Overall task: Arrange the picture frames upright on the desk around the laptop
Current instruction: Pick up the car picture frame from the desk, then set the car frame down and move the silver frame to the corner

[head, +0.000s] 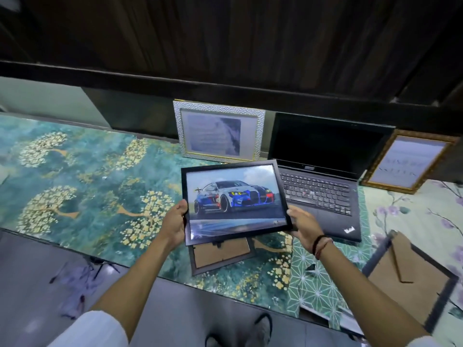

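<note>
I hold a black frame with a car picture (234, 200) above the desk, face up and tilted. My left hand (175, 222) grips its left edge and my right hand (302, 225) grips its right lower corner. An open black laptop (323, 176) sits behind it. A silver frame (218, 130) stands upright to the left of the laptop. A gold frame (408, 162) stands leaning to the laptop's right. Under the held frame another frame (220, 254) lies face down. A dark frame (411, 279) lies face down at the right front.
The desk (75, 176) carries a teal floral cover on the left and a pale flowered one on the right. A dark shelf edge (225, 88) overhangs the back. The grey floor and my shoe (260, 324) show below the front edge.
</note>
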`<act>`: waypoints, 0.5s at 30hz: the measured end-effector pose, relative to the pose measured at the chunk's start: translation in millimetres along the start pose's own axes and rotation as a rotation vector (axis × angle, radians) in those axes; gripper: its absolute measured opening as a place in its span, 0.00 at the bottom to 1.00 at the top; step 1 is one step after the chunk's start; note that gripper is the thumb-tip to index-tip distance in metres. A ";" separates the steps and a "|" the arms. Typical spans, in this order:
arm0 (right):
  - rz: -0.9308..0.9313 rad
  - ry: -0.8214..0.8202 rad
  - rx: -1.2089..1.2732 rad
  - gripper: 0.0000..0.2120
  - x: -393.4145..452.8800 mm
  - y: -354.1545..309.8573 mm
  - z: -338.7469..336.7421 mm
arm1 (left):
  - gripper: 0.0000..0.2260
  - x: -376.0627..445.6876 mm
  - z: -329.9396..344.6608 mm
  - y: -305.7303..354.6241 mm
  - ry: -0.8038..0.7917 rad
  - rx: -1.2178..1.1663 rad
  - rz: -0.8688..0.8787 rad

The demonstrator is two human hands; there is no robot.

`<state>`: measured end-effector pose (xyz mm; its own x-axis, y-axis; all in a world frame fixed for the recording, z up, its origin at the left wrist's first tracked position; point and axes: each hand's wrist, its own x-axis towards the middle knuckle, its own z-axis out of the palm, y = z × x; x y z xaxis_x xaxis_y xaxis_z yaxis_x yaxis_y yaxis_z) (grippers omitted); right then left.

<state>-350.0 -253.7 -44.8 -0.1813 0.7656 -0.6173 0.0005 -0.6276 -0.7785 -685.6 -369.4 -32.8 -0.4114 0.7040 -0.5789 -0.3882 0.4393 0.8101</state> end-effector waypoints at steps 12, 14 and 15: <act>-0.073 0.161 -0.729 0.14 94.3 49.6 66.9 | 0.13 103.2 -46.3 28.0 0.191 0.360 -0.049; -0.035 0.196 -0.808 0.09 106.6 56.9 70.3 | 0.14 118.6 -48.7 25.1 0.186 0.466 -0.032; -0.028 0.208 -0.832 0.10 104.6 53.4 73.7 | 0.14 124.3 -50.4 24.4 0.174 0.506 -0.044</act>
<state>-441.4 -217.6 -142.6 -0.0082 0.8406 -0.5415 0.7347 -0.3623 -0.5735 -787.8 -299.3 -89.7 -0.5511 0.5949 -0.5851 0.0206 0.7107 0.7032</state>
